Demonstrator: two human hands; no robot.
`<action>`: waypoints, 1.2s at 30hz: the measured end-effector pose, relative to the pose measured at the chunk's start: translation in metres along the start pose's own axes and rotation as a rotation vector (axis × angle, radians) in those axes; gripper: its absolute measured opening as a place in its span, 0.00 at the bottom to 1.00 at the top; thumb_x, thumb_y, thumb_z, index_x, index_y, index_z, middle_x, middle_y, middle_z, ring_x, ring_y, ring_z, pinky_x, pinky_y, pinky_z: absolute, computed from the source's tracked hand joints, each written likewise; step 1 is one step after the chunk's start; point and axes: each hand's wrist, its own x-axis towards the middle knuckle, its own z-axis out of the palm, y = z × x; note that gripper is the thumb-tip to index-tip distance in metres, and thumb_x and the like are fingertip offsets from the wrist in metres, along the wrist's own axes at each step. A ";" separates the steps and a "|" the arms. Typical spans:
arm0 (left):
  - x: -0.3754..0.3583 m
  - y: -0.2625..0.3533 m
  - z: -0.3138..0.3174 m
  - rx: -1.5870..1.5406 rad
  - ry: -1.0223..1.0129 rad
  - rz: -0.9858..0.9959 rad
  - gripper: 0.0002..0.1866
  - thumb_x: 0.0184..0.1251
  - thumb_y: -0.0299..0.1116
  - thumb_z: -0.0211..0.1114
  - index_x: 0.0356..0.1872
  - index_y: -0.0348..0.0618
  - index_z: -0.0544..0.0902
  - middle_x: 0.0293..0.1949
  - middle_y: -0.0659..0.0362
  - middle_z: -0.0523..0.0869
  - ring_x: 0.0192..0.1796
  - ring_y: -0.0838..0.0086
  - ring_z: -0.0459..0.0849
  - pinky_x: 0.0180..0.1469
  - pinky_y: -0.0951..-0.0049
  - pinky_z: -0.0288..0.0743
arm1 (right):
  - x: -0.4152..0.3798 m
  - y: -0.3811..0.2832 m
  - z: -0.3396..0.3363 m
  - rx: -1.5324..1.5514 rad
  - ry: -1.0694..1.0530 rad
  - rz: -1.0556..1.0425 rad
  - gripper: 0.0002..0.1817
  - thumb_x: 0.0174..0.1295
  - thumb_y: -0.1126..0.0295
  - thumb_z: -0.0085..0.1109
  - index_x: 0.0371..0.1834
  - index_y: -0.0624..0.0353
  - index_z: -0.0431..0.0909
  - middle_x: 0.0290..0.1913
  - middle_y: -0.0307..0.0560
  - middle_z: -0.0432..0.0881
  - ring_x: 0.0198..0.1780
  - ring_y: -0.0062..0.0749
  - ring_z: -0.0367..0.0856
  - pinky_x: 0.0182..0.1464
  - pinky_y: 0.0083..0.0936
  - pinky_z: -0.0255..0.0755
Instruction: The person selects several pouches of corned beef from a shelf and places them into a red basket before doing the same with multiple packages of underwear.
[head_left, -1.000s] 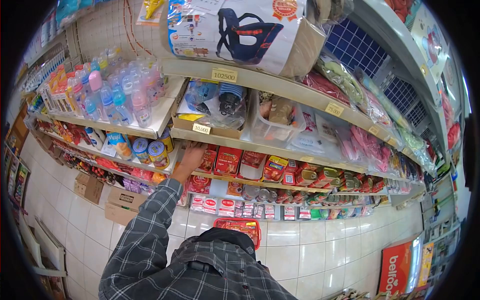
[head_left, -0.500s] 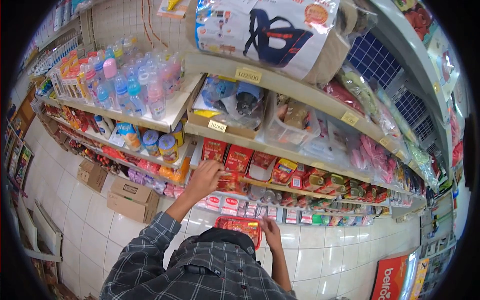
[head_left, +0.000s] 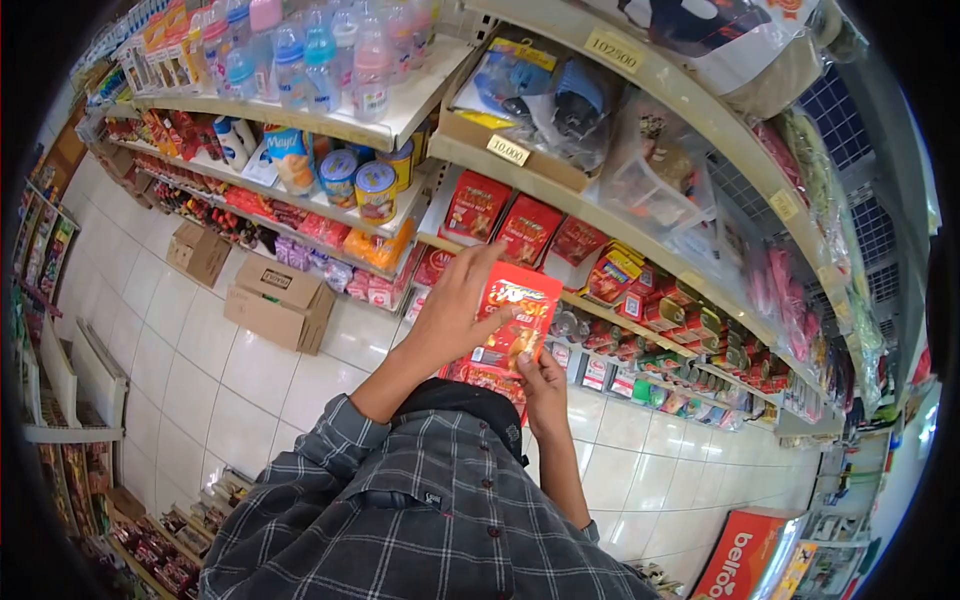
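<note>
A red packet (head_left: pixel 522 312) with yellow lettering is upright in front of my body. My right hand (head_left: pixel 545 385) grips its lower right corner between thumb and fingers. My left hand (head_left: pixel 455 312) is at the packet's left side, fingers spread, with the thumb reaching over its front. Behind the packet, similar red pouches (head_left: pixel 528 228) stand on the shelf. Below my hands, a red basket holding red packets (head_left: pixel 488 378) is partly hidden by the packet and my body.
Baby bottles (head_left: pixel 370 70) and cans (head_left: pixel 376 192) fill shelves at the upper left. Cardboard boxes (head_left: pixel 280 300) stand on the tiled floor. A shelf edge (head_left: pixel 640 235) with a clear bin (head_left: pixel 665 190) runs along the right. A red belfoods freezer (head_left: pixel 735 560) stands lower right.
The view has shifted, bringing the shelf pouches closer. My left hand has moved from the shelf to the packet, now out before me. My right hand has risen and taken hold of the packet.
</note>
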 end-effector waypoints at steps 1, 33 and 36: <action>-0.010 -0.005 0.004 -0.188 -0.038 -0.166 0.35 0.61 0.39 0.67 0.65 0.38 0.62 0.58 0.46 0.70 0.60 0.60 0.71 0.57 0.66 0.71 | -0.004 -0.005 0.002 0.016 0.004 0.015 0.16 0.68 0.71 0.50 0.57 0.65 0.71 0.51 0.45 0.79 0.50 0.26 0.78 0.54 0.26 0.72; -0.108 0.093 0.174 -0.651 -1.458 0.085 0.18 0.65 0.47 0.62 0.32 0.39 0.77 0.27 0.56 0.82 0.31 0.72 0.80 0.32 0.69 0.73 | 0.000 0.231 -0.214 -0.329 0.387 0.400 0.17 0.64 0.51 0.53 0.25 0.49 0.78 0.21 0.31 0.71 0.23 0.18 0.64 0.25 0.24 0.61; -0.175 0.046 0.258 -0.740 -1.418 0.074 0.22 0.65 0.52 0.61 0.29 0.39 0.78 0.19 0.59 0.78 0.21 0.73 0.77 0.23 0.69 0.72 | -0.014 0.219 -0.212 -0.447 0.363 0.443 0.16 0.63 0.52 0.54 0.25 0.50 0.78 0.22 0.33 0.73 0.25 0.20 0.66 0.27 0.25 0.63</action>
